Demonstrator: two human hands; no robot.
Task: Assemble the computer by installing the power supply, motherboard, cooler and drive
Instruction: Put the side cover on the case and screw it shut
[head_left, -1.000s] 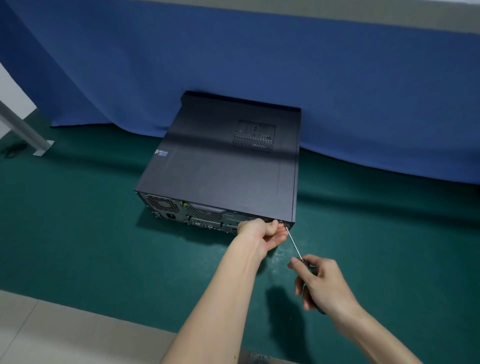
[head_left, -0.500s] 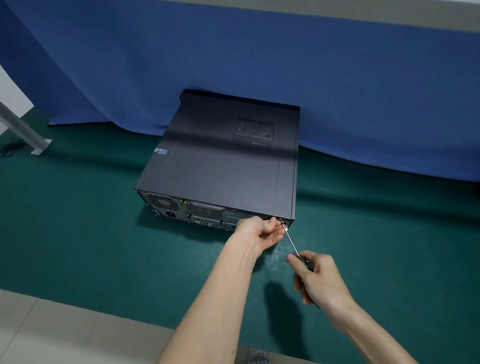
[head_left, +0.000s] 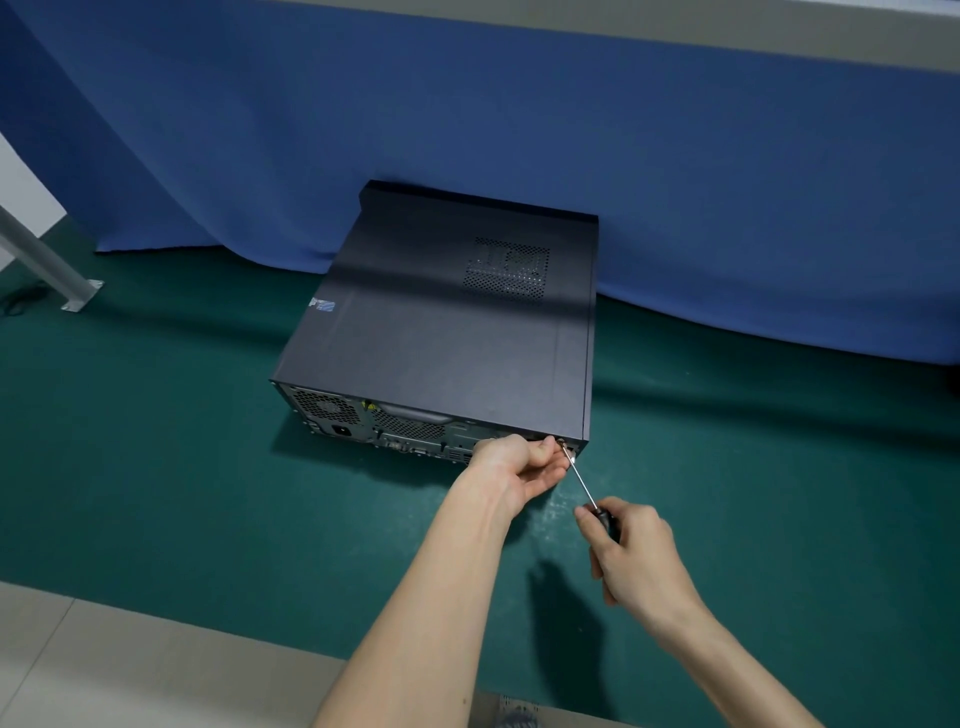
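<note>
A black computer case (head_left: 447, 332) lies flat on the green mat with its cover panel on and its rear panel (head_left: 395, 426) facing me. My left hand (head_left: 524, 462) is curled at the rear panel's right end and pinches a small screw (head_left: 562, 445) against the case. My right hand (head_left: 631, 545) grips the dark handle of a screwdriver (head_left: 584, 483). Its thin metal shaft slants up and left, with the tip at the screw beside my left fingertips. The inside of the case is hidden by the cover.
A blue cloth (head_left: 519, 130) hangs behind the case and drapes onto the green mat (head_left: 156, 441). A grey metal leg with a foot plate (head_left: 78, 293) stands at the far left. Pale floor (head_left: 104, 670) borders the mat near me.
Both hands stay at the rear right corner of the case. The right hand with the screwdriver has shifted slightly; the case has not moved.
</note>
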